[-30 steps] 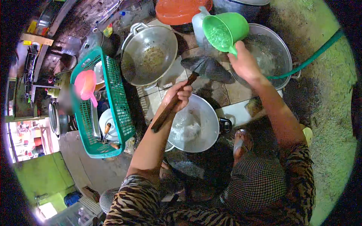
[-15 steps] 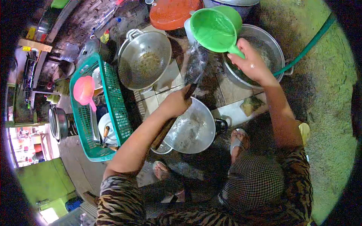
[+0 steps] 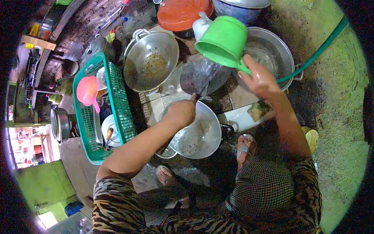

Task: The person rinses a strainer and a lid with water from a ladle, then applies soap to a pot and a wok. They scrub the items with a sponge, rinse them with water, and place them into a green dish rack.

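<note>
My right hand (image 3: 261, 78) is closed round the handle of a green plastic dipper (image 3: 226, 39), tipped with its mouth downward to the left. Water runs from it over a dark, round, flat pan (image 3: 222, 80). My left hand (image 3: 182, 112) is closed on the pan's long handle, largely hidden under the hand and forearm. Below that hand stands a silver pot (image 3: 198, 136) with black handles and some sudsy water in it. Behind my right hand is a large metal basin (image 3: 278, 50) holding water.
A green hose (image 3: 319, 50) runs into the basin. On the left stand a wok (image 3: 152, 66) and a teal basket (image 3: 120, 101) holding dishes and a pink strainer (image 3: 87, 89). A red-orange lid (image 3: 183, 13) and a white jug (image 3: 201, 26) lie beyond. My feet flank the pot.
The dipper has tipped further over, and water now spreads on the pan. My left hand has turned the pan, showing its round face, and moved slightly down and left.
</note>
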`<action>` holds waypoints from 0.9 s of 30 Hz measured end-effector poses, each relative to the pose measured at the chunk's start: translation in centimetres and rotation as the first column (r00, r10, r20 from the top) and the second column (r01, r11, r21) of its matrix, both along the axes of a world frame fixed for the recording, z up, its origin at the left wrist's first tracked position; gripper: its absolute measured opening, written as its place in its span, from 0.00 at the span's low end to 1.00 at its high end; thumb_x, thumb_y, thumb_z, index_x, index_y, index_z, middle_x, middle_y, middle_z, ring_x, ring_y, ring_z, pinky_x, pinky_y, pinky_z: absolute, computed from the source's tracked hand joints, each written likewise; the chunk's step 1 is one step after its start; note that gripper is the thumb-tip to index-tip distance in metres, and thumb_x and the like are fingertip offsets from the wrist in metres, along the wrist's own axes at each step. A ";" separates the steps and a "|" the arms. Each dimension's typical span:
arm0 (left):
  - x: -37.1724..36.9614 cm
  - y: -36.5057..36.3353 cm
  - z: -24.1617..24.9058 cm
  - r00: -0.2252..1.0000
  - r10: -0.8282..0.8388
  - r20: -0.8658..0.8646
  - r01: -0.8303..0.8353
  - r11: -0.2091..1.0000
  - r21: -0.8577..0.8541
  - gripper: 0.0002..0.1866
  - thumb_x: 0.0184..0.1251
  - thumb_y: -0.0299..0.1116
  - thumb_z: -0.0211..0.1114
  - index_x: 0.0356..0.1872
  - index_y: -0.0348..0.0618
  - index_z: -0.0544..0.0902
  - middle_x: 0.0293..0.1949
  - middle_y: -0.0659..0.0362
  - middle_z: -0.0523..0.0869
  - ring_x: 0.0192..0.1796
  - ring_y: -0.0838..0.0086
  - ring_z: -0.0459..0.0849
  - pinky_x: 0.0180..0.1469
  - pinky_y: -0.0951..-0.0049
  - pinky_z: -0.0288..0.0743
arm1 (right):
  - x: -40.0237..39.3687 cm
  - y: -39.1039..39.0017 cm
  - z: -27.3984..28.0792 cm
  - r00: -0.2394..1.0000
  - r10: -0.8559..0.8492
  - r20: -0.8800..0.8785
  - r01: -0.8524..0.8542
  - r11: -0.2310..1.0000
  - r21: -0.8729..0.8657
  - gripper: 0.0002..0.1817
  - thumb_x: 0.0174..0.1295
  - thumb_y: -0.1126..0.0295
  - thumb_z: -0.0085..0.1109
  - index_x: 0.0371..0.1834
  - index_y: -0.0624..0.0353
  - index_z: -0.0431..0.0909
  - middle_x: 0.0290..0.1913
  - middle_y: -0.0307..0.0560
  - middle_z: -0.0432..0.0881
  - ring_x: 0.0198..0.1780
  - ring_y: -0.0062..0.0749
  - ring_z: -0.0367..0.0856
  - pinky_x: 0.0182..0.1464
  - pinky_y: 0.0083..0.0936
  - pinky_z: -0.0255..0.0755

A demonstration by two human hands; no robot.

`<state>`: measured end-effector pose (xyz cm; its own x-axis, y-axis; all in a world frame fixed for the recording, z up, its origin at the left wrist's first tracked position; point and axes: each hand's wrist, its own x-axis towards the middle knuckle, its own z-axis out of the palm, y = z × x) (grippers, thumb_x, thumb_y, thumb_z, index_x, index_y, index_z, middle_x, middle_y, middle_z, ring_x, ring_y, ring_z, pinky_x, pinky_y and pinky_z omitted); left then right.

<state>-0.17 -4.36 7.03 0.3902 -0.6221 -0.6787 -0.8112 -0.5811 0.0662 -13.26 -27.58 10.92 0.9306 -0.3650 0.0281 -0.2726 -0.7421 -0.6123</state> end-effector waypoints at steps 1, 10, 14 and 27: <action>-0.1 0.3 0.2 1.000 0.005 -0.002 -0.005 1.000 -0.003 0.32 0.61 0.28 0.44 0.68 0.42 0.50 0.45 0.43 0.80 0.44 0.54 0.81 0.47 0.58 0.74 | -0.2 -0.4 0.1 0.999 -0.031 0.006 0.032 0.999 -0.019 0.14 0.57 0.67 0.53 0.41 0.58 0.61 0.34 0.64 0.75 0.40 0.64 0.72 0.38 0.47 0.65; 2.7 4.7 2.3 0.905 0.230 -0.357 -0.360 0.860 -0.360 0.23 0.59 0.34 0.59 0.55 0.41 0.65 0.32 0.51 0.83 0.24 0.70 0.80 0.30 0.70 0.75 | -3.5 -4.0 -10.4 0.933 -0.334 0.133 0.359 0.850 -0.385 0.13 0.59 0.66 0.51 0.45 0.55 0.64 0.34 0.63 0.77 0.34 0.64 0.74 0.34 0.52 0.66; 3.8 8.6 5.9 0.445 0.342 -0.828 -0.819 0.530 -0.221 0.20 0.62 0.36 0.60 0.51 0.40 0.66 0.32 0.57 0.82 0.24 0.78 0.79 0.26 0.79 0.72 | -5.0 -4.3 -14.0 0.856 -0.517 0.018 0.474 0.771 -0.426 0.13 0.63 0.60 0.48 0.43 0.57 0.65 0.32 0.63 0.77 0.33 0.63 0.75 0.32 0.53 0.67; 15.8 30.3 5.3 0.585 0.807 -0.081 -0.306 0.127 -0.943 0.15 0.68 0.37 0.51 0.46 0.36 0.74 0.27 0.54 0.77 0.29 0.71 0.74 0.34 0.72 0.69 | -5.2 -3.7 -12.5 0.889 -0.445 0.106 0.414 0.687 -0.597 0.14 0.64 0.59 0.45 0.40 0.60 0.67 0.32 0.62 0.78 0.32 0.58 0.76 0.32 0.48 0.69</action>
<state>15.68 25.98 12.30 0.9286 -0.1556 0.3369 -0.3461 -0.6906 0.6351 -18.43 -31.27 -1.56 0.6819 -0.6483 0.3387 -0.6681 -0.7406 -0.0725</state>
